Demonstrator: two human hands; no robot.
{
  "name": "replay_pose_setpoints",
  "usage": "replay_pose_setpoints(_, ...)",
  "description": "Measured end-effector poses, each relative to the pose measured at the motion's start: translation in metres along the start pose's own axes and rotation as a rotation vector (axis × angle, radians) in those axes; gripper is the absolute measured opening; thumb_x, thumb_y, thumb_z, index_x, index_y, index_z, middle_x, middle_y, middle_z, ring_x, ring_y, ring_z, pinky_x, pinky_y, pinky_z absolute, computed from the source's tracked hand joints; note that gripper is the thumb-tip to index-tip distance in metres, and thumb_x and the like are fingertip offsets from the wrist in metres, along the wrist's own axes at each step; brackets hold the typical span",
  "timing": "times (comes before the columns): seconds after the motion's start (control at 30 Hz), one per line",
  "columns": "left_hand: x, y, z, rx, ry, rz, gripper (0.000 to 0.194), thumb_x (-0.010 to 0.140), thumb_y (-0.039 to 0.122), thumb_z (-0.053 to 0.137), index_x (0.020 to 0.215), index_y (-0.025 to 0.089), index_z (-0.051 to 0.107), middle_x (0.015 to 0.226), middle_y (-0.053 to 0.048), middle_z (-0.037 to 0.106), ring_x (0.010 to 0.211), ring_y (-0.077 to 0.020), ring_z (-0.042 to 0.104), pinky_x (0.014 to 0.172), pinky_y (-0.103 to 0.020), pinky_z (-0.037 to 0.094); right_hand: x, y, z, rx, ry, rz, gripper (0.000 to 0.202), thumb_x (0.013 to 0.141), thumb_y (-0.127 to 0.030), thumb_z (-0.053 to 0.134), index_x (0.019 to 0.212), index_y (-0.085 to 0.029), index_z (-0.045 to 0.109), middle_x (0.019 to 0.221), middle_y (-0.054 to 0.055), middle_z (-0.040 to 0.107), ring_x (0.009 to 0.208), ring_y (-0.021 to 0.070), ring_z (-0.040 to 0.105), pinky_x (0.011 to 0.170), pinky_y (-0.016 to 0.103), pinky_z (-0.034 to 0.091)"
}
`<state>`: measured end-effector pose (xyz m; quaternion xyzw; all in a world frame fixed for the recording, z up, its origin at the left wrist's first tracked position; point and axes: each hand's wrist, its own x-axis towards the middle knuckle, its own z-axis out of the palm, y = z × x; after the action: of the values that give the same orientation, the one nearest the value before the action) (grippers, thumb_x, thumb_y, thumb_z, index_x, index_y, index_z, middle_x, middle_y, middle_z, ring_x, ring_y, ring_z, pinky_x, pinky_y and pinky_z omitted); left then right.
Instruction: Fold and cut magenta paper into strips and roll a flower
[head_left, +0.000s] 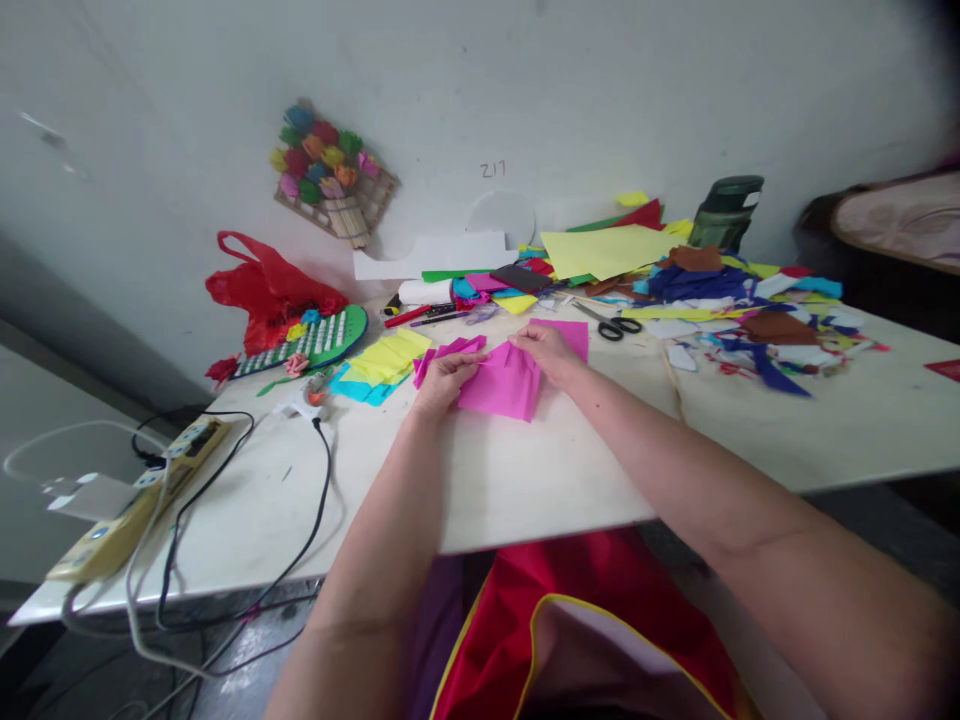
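**Two pinches carried one thin pink sheet [499,392], and a tear looked the likeliest mishap**

The left hand [448,385] had its thumb and fingers closed on the sheet's upper left part; the right hand [546,353] pinched the upper edge farther right. The sheet hung between them, just above the near part of the surface [540,490]. It looked thin and crinkly, so an uneven pull could have ripped it or spoiled its creases.

Behind the left hand lay crumpled pink paper [463,347], and another pink piece [576,338] showed behind the right. With colours so alike, layers might have been caught together by mistake; whether they were joined could not be told.

Farther left, yellow sheets [390,357] overlapped blue sheets [367,390], near enough for a sweeping left wrist to scatter them. Beyond these, a black cord [325,480] curved over the surface, where a forearm could have snagged it. On the right, black-handled scissors [619,327] lay near a heap of scraps [697,285]; a careless reach there risked a nick or stray bits among the good paper.
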<state>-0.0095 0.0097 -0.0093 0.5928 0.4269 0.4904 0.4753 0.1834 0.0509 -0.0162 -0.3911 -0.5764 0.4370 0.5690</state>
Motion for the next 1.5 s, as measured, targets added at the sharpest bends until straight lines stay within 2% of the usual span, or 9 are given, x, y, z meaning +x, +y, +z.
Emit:
replay_pose_setpoints(0.3,-0.004,0.004,0.001,0.067,0.005,-0.011,0.031,0.066,0.036,0.070,0.089,0.015,0.073,0.091,-0.009,0.070,0.081,-0.0211,0.062,0.069,-0.030,0.047,-0.001,-0.002,-0.001,-0.028,-0.014,-0.001,0.019,0.063,-0.034,0.062,0.059,-0.017,0.054,0.055,-0.005,0.046,0.055,0.0096,0.040,0.055,0.024,0.033)
replay_pose_setpoints(0.47,-0.005,0.008,0.004,0.014,-0.060,-0.034,0.052,0.063,0.034,0.074,0.111,0.017,0.064,0.090,-0.009,0.070,0.077,-0.0196,0.063,0.067,-0.030,0.047,-0.001,-0.003,-0.002,-0.054,-0.062,-0.006,0.020,0.065,-0.036,0.062,0.060,-0.017,0.056,0.055,-0.005,0.047,0.056,0.0102,0.041,0.056,0.025,0.033)
replay_pose_setpoints(0.53,-0.005,0.008,0.004,0.006,-0.090,-0.054,0.053,0.066,0.037,0.072,0.114,0.017,0.062,0.094,-0.009,0.069,0.078,-0.0194,0.063,0.068,-0.030,0.048,-0.002,-0.005,-0.002,-0.050,-0.107,-0.018,0.020,0.065,-0.036,0.062,0.061,-0.017,0.057,0.056,-0.004,0.049,0.057,0.0106,0.043,0.059,0.025,0.035)
replay_pose_setpoints(0.63,-0.005,0.008,0.006,0.077,-0.098,-0.024,0.046,0.070,0.045,0.067,0.104,0.015,0.066,0.094,-0.009,0.068,0.080,-0.0186,0.062,0.066,-0.027,0.047,-0.005,-0.007,0.000,-0.041,-0.206,-0.034,0.019,0.065,-0.035,0.063,0.063,-0.016,0.060,0.060,-0.003,0.054,0.061,0.0110,0.046,0.064,0.025,0.037)
replay_pose_setpoints(0.83,-0.002,0.008,0.013,0.262,-0.091,0.020,0.040,0.068,0.051,0.065,0.076,0.013,0.066,0.068,-0.003,0.062,0.062,-0.0121,0.054,0.052,-0.022,0.038,-0.009,-0.011,0.006,-0.048,-0.309,-0.055,0.018,0.065,-0.034,0.063,0.065,-0.016,0.064,0.065,-0.002,0.060,0.066,0.0120,0.050,0.069,0.026,0.038)
replay_pose_setpoints(0.97,-0.002,0.006,0.014,0.264,-0.058,0.023,0.037,0.066,0.049,0.068,0.070,0.013,0.063,0.063,-0.001,0.058,0.057,-0.0108,0.052,0.050,-0.022,0.036,-0.012,-0.013,0.007,-0.063,-0.317,-0.040,0.021,0.066,-0.036,0.064,0.064,-0.016,0.062,0.061,-0.003,0.056,0.063,0.0113,0.048,0.066,0.025,0.037)
replay_pose_setpoints(1.17,-0.001,0.004,0.012,0.259,-0.067,0.038,0.036,0.065,0.050,0.068,0.064,0.014,0.059,0.058,0.000,0.054,0.053,-0.0100,0.049,0.047,-0.022,0.032,-0.014,-0.017,0.007,-0.005,-0.308,0.013,0.034,0.071,-0.049,0.059,0.068,-0.016,0.063,0.062,-0.002,0.057,0.063,0.0121,0.049,0.063,0.025,0.037)
replay_pose_setpoints(1.33,-0.002,0.009,0.013,0.283,-0.060,0.054,0.034,0.065,0.048,0.068,0.064,0.014,0.060,0.058,0.000,0.053,0.053,-0.0106,0.048,0.049,-0.023,0.032,-0.012,-0.015,0.009,-0.115,-0.324,-0.032,0.024,0.060,-0.039,0.070,0.066,-0.015,0.066,0.063,-0.001,0.060,0.064,0.0126,0.051,0.065,0.026,0.039)
replay_pose_setpoints(1.5,-0.001,0.008,0.014,0.320,-0.085,0.060,0.035,0.065,0.047,0.068,0.063,0.014,0.060,0.057,-0.001,0.054,0.054,-0.0109,0.047,0.049,-0.024,0.032,-0.010,-0.013,0.010,-0.138,-0.278,-0.039,0.021,0.058,-0.035,0.069,0.056,-0.016,0.062,0.055,-0.003,0.055,0.057,0.0109,0.047,0.060,0.026,0.037)
